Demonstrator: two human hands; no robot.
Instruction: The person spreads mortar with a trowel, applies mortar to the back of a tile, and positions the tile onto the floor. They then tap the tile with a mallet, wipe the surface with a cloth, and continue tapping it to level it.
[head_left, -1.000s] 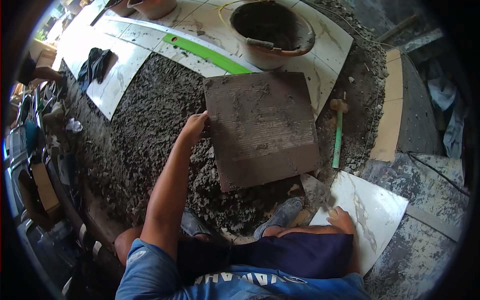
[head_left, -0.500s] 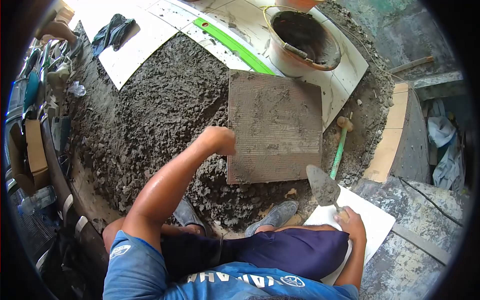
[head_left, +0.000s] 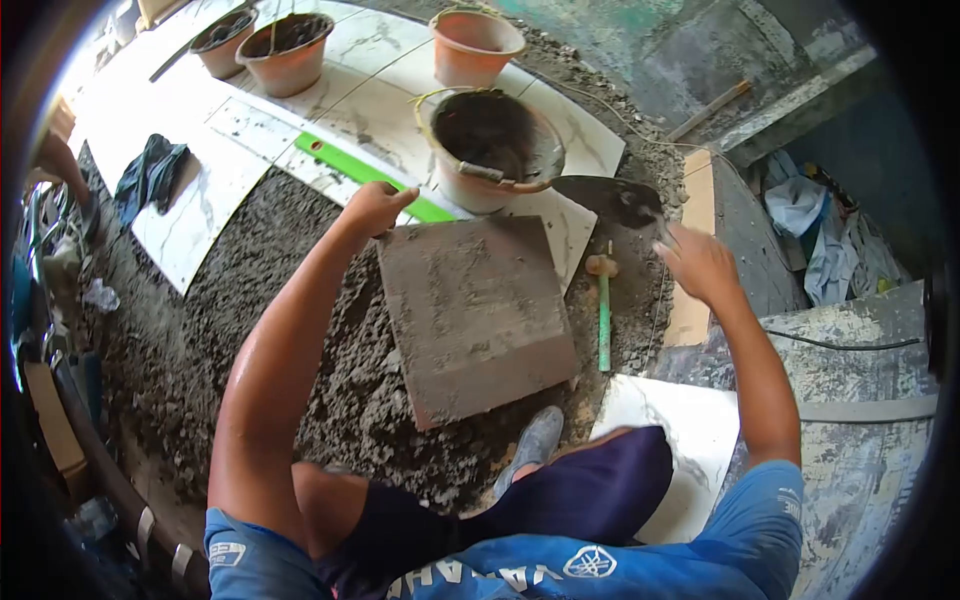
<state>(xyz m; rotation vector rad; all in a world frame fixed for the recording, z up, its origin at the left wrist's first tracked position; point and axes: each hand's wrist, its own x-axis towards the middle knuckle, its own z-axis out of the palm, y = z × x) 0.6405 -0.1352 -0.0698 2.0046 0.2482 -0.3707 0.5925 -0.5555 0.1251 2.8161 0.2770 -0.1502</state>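
A square tile (head_left: 480, 318) lies with its brownish back up, smeared with grey mortar, turned at an angle over the rough mortar bed (head_left: 320, 390). My left hand (head_left: 376, 208) is closed at the tile's far left corner; the fingertips are partly hidden there. In my right hand (head_left: 702, 264) is a trowel (head_left: 618, 202), gripped by its handle. The trowel's dark blade points left, beside the rim of a mortar bucket (head_left: 490, 190). A mallet (head_left: 604, 318) with a green handle lies on the ground right of the tile.
A green level (head_left: 345, 165) rests on laid white marbled tiles (head_left: 380, 45) beyond the bed. More buckets (head_left: 478, 50) stand farther back. A dark cloth (head_left: 150, 180) lies at left. One white tile (head_left: 675, 440) is beside my right knee.
My left hand has moved forward to the tile's far corner, and the tile has turned. The right hand has carried the trowel from beside my knee up near the bucket. The view has shifted.
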